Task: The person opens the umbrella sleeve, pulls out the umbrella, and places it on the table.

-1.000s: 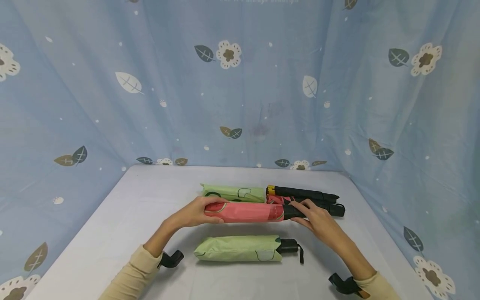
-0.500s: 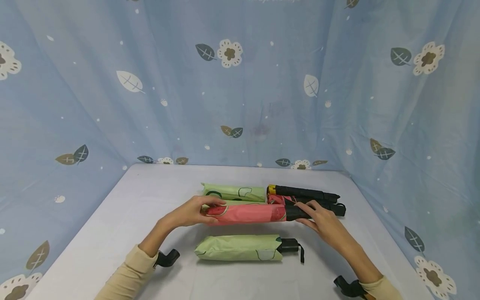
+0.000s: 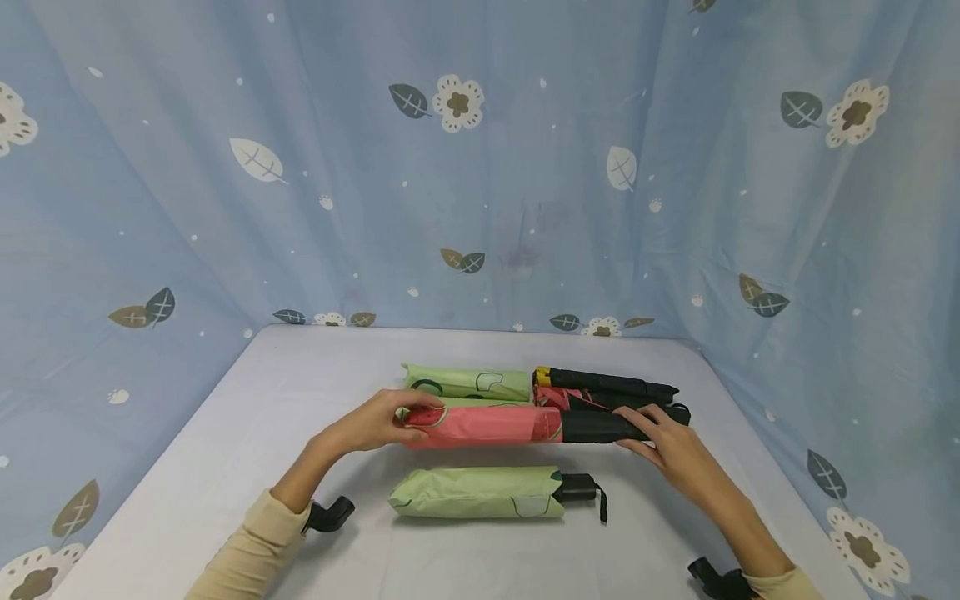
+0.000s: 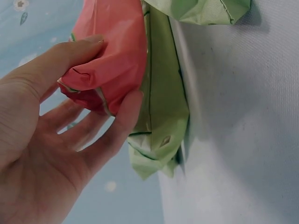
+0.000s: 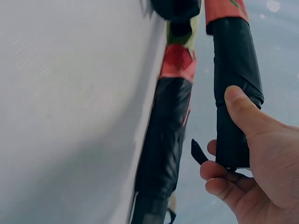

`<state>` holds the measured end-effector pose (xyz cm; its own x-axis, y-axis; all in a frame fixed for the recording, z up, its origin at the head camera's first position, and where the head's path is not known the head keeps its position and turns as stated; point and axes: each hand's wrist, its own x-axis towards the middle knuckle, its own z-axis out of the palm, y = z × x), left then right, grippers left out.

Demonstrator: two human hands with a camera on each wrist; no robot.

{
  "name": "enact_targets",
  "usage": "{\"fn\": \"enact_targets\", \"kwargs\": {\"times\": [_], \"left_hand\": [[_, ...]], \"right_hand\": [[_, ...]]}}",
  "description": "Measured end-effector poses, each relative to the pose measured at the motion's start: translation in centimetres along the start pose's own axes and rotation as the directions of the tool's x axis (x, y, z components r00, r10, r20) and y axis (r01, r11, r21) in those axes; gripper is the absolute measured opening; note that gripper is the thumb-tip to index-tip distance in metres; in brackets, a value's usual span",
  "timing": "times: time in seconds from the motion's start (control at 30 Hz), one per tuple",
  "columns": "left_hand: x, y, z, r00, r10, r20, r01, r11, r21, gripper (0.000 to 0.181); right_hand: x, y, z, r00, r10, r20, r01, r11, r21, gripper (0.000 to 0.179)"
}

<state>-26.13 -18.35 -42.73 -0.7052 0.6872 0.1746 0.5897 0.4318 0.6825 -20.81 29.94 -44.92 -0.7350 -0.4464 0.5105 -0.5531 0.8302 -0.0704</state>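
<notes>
A red umbrella cover (image 3: 480,426) with watermelon print hangs level over the table, and a folded black umbrella (image 3: 596,426) sticks out of its right end. My left hand (image 3: 378,421) pinches the cover's left end; in the left wrist view the thumb lies on one side of the red cloth and fingers on the other. At the other end my right hand (image 3: 671,454) grips the umbrella's black handle (image 5: 231,135), its thumb along the side. A short black strap (image 5: 198,151) dangles by those fingertips. Nearer to me lies a green-covered umbrella (image 3: 476,493) with a black handle.
Behind the held umbrella lie a green cover (image 3: 465,383), a black umbrella (image 3: 607,383) with a yellow end, and another black one partly in red cloth (image 3: 551,396). A blue patterned curtain (image 3: 480,183) walls the white table (image 3: 322,358).
My right hand has moved right, and more of the black umbrella shows outside the red cover. My left hand has shifted slightly left with the cover's end.
</notes>
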Motion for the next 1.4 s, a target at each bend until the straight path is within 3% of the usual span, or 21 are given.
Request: {"fn": "enact_targets", "kwargs": {"times": [0.3, 1.4], "left_hand": [[-0.4, 0.0, -0.1, 1.000, -0.020, -0.002, 0.020, 0.999, 0.041, 0.046], [-1.1, -0.8, -0.2, 0.999, -0.038, -0.034, 0.040, 0.997, 0.067, 0.043]], "right_hand": [[-2.0, 1.5, -0.7, 0.994, 0.096, 0.056, -0.094, 0.995, -0.033, 0.052], [-4.7, 4.3, -2.3, 0.993, 0.115, 0.029, -0.111, 0.987, -0.117, 0.055]]}}
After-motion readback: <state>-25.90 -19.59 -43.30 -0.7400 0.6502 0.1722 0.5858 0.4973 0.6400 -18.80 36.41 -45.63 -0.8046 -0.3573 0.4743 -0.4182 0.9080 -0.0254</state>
